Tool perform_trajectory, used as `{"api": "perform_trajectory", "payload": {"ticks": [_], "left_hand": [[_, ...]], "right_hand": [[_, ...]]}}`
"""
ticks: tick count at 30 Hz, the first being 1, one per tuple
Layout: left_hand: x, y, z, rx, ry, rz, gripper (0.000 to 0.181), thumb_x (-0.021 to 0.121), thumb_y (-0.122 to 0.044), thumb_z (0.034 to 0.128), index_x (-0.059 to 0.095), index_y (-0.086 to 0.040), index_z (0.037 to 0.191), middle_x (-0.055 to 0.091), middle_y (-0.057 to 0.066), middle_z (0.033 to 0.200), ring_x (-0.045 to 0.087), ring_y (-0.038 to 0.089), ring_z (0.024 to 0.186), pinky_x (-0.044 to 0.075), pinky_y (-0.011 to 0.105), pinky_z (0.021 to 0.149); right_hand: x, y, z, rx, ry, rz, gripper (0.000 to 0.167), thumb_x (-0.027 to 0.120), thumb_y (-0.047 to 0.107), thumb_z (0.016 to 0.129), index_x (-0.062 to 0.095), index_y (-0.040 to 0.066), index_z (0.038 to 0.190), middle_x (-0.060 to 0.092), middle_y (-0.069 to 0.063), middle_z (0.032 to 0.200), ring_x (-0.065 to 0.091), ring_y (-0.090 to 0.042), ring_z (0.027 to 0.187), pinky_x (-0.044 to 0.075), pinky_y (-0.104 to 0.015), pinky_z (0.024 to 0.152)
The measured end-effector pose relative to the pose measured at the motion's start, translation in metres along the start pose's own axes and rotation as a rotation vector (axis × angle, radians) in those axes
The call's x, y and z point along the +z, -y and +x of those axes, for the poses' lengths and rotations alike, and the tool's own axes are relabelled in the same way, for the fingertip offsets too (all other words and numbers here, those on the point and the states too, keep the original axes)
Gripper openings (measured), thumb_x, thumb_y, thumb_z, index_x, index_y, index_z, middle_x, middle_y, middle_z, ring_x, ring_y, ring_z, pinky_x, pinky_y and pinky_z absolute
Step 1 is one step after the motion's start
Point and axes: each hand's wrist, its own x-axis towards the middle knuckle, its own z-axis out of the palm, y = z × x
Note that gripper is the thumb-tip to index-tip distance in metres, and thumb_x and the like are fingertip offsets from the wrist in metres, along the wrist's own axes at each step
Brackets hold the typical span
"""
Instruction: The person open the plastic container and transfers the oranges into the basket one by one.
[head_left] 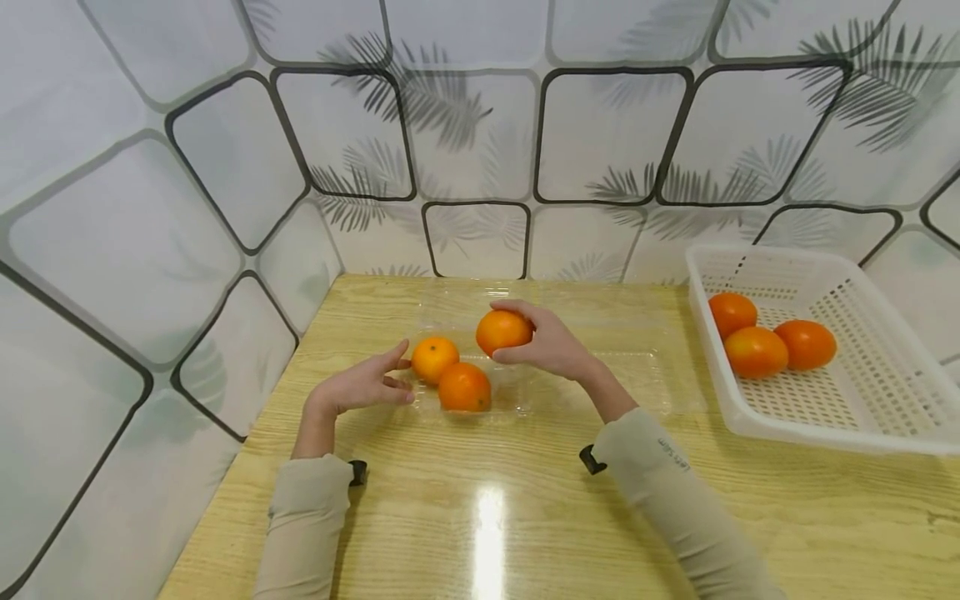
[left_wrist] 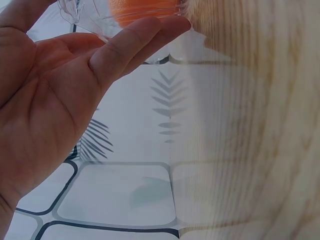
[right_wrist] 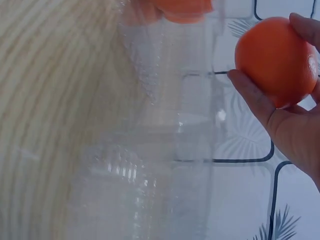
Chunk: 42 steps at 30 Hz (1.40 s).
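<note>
Near the middle of the head view, held orange (head_left: 501, 332): my right hand (head_left: 551, 343) pinches it between thumb and fingers, over the clear tray (head_left: 630, 357); I count the clock from this fruit.
Tray fruit, head view: a rear orange (head_left: 433, 360) sits between 8 and 9 o'clock and a front orange (head_left: 465, 388) at 7, just beside each other.
Open palm, head view: my left hand (head_left: 363, 385) lies farther out between 8 and 9 o'clock, fingers spread, near the rear orange; whether it touches, I cannot tell.
Basket, head view: the white basket (head_left: 840, 437) stands at 3 o'clock on the wooden table (head_left: 420, 517), three oranges (head_left: 756, 352) toward its own 9 o'clock side.
Fingers, left wrist view: my left hand fills 9 to 10 o'clock, fingers stretched toward 12, where orange peel shows by clear plastic; patterned wall covering (left_wrist: 115, 195) shows at 7.
Grip, right wrist view: the held orange is at 2 o'clock, my thumb and fingers around it; blurred fruit shows at 12.
</note>
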Motion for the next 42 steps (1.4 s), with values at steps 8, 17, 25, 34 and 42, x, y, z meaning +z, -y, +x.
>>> {"api": "perform_trajectory", "payload": {"ticks": [8,17,25,34,42], "left_hand": [[-0.001,0.005,0.001,0.004,0.002,0.004,0.097,0.067,-0.016,0.0953,-0.006,-0.007,0.159,0.023,0.029,0.159,0.051,0.040,0.130,0.042,0.051,0.106],[0.001,0.002,0.000,-0.002,0.001,-0.011,0.098,0.068,-0.016,0.0947,-0.006,-0.009,0.160,0.023,0.027,0.159,0.051,0.040,0.131,0.042,0.051,0.106],[0.000,0.002,-0.001,0.000,0.001,-0.006,0.098,0.068,-0.015,0.0946,-0.005,-0.008,0.159,0.024,0.028,0.158,0.052,0.039,0.130,0.043,0.051,0.105],[0.000,0.006,0.001,-0.002,0.002,0.005,0.098,0.068,-0.016,0.0951,-0.006,-0.008,0.159,0.025,0.027,0.158,0.052,0.038,0.130,0.044,0.050,0.104],[0.000,0.006,0.001,0.000,0.000,0.008,0.098,0.068,-0.017,0.0952,-0.006,-0.010,0.160,0.025,0.027,0.158,0.051,0.039,0.131,0.043,0.050,0.105]], "right_hand": [[-0.023,0.005,-0.003,-0.021,0.079,0.053,0.072,0.083,0.014,0.079,0.052,0.020,0.144,0.054,-0.007,0.137,0.059,-0.027,0.109,0.053,-0.040,0.088],[-0.054,0.022,-0.012,-0.007,0.145,0.049,0.073,0.080,0.013,0.082,0.048,0.017,0.147,0.048,-0.007,0.143,0.055,-0.030,0.112,0.051,-0.040,0.090],[-0.083,0.029,-0.021,0.006,0.119,0.101,0.072,0.078,0.007,0.082,0.047,0.013,0.146,0.049,-0.013,0.139,0.055,-0.030,0.112,0.052,-0.037,0.090],[-0.117,0.034,-0.035,0.010,0.046,0.089,0.069,0.074,0.003,0.086,0.045,0.012,0.147,0.052,-0.015,0.135,0.056,-0.026,0.110,0.053,-0.032,0.086],[-0.145,0.028,-0.051,0.066,-0.053,-0.007,0.068,0.073,0.004,0.087,0.046,0.015,0.148,0.054,-0.009,0.131,0.058,-0.021,0.106,0.053,-0.028,0.084]]}}
